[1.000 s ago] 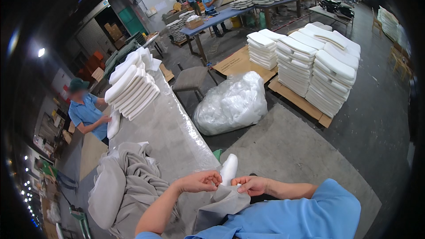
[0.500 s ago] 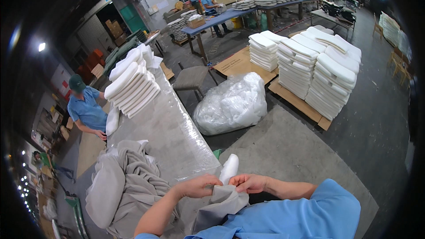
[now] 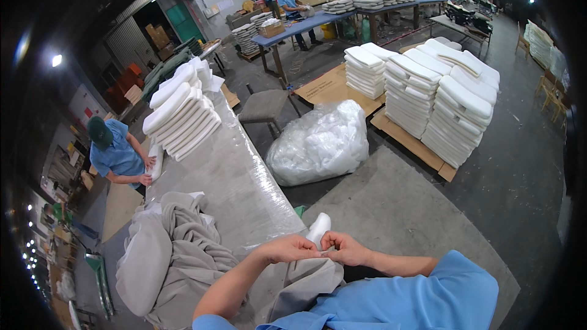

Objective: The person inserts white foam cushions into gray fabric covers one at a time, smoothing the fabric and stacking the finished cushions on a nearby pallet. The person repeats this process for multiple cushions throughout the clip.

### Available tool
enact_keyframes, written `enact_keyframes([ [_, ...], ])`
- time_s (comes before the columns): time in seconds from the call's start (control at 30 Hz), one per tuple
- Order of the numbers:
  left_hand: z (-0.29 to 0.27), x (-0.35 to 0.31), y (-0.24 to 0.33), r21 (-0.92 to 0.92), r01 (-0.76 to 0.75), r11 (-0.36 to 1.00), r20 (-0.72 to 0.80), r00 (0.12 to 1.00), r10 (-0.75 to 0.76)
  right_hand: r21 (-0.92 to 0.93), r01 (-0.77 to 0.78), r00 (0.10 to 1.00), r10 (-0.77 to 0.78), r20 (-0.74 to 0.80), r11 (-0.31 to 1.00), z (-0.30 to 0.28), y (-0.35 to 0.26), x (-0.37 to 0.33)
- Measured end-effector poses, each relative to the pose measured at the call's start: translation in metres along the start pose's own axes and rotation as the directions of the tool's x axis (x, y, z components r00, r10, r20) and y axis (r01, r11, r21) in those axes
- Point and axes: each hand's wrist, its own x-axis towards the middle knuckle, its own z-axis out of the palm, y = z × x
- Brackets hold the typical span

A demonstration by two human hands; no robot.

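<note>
My left hand (image 3: pixel 290 249) and my right hand (image 3: pixel 344 249) meet at the table's near end. Both pinch the edge of a grey fabric cover (image 3: pixel 309 280), which hangs down toward my lap. Just beyond my fingers a white foam pad (image 3: pixel 319 225) sticks up; its lower part is hidden behind my hands. Left of my arm lies a heap of grey fabric covers (image 3: pixel 183 250), loosely folded on the plastic-covered table (image 3: pixel 244 189).
Stacked white foam pads (image 3: pixel 183 119) stand farther up the table, where a co-worker (image 3: pixel 116 153) handles another pad. Beyond the table's right edge are a bulging clear plastic bag (image 3: pixel 321 146), a grey chair (image 3: pixel 264 107) and tall foam stacks (image 3: pixel 428 91) on cardboard.
My hands have drawn closer together along the cover's edge, and my left hand has turned. The co-worker leans lower, both hands now on the pad.
</note>
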Motion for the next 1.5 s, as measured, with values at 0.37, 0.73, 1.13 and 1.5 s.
enact_keyframes([
  [0.37,0.006,-0.002,0.023,0.038,-0.038,0.999,0.115,0.993,0.034,0.503,-0.494,0.865,0.339,0.370,0.710,-0.027,-0.005,-0.006],
  [0.73,0.017,0.003,0.034,0.067,-0.028,0.997,0.038,0.999,0.025,0.179,-0.542,0.789,0.423,0.447,0.821,-0.026,0.019,0.004],
  [1.13,0.039,-0.009,0.063,0.562,-0.130,0.817,-0.082,0.974,0.211,0.235,-0.724,0.580,0.389,0.715,0.649,-0.043,0.038,-0.004],
  [1.5,0.025,-0.019,0.035,0.420,-0.053,0.906,-0.248,0.954,0.171,0.365,-0.178,0.982,0.189,0.007,0.914,-0.010,0.029,-0.036],
])
